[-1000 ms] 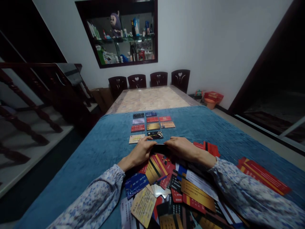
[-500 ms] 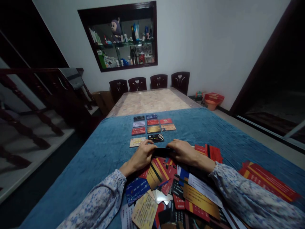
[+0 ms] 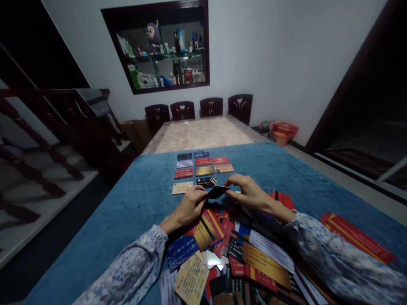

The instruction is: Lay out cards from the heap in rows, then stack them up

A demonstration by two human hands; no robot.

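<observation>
My left hand (image 3: 187,205) and my right hand (image 3: 249,194) together pinch a dark card (image 3: 216,192), lifted a little above the blue cloth (image 3: 136,199). Just beyond the card lie three short rows of cards (image 3: 201,168) set out flat, red, gold, blue and dark. Under and behind my wrists spreads a loose heap of cards (image 3: 229,250) in red, gold, blue and white. Both forearms wear patterned sleeves.
More red cards (image 3: 356,237) lie at the right on the cloth. Past the cloth the marble tabletop (image 3: 203,133) runs to several dark chairs (image 3: 211,106) at the wall. A wooden stair rail (image 3: 47,127) stands at the left; a red basin (image 3: 284,131) sits on the floor.
The dark card has come up off the heap and forward toward the laid-out rows. My right hand has risen with it; my left hand has stayed nearly in place.
</observation>
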